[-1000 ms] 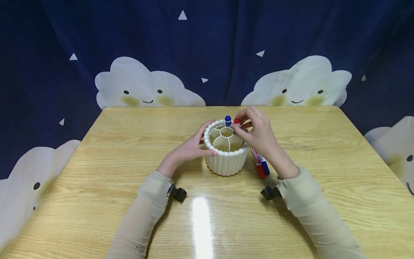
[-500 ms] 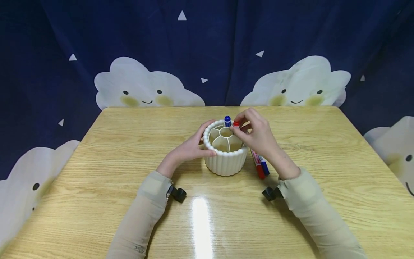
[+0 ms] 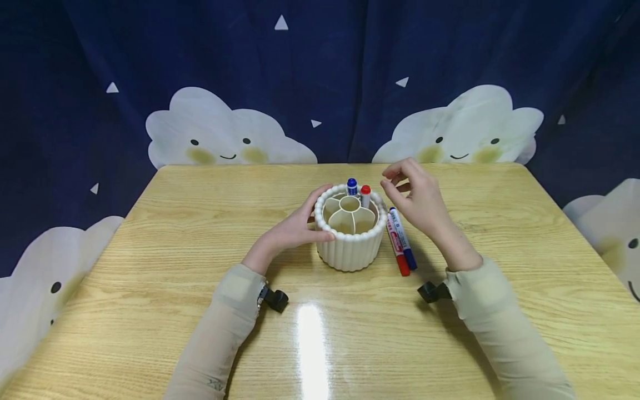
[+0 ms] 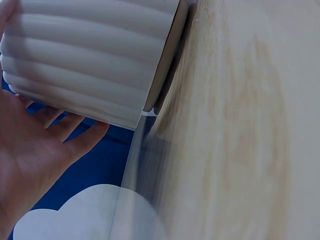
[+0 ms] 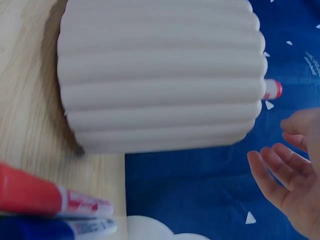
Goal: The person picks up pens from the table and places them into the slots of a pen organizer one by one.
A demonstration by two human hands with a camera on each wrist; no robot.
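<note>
A cream ribbed pen holder (image 3: 349, 253) with a beaded rim and petal-shaped compartments stands upright on the table. My left hand (image 3: 296, 226) grips its left side, thumb over the front rim and fingers round the back; the left wrist view shows the fingers (image 4: 82, 141) along the ribbed wall. Two markers stand in rear compartments: a blue-capped marker (image 3: 352, 188) and, to its right, a red-capped marker (image 3: 365, 195). Up and right of the rim, my right hand (image 3: 421, 198) holds nothing, its fingers loosely bent and apart from the red marker.
On the wooden table (image 3: 225, 211), right beside the holder, lie a second red marker (image 3: 398, 244) and a second blue marker (image 3: 402, 233), side by side with their caps toward me. Behind the far edge hangs a dark blue curtain (image 3: 330, 72) with white clouds.
The red marker sank slightly into its compartment, then my right hand let go of it and moved away to the right. My left hand stays on the holder.
</note>
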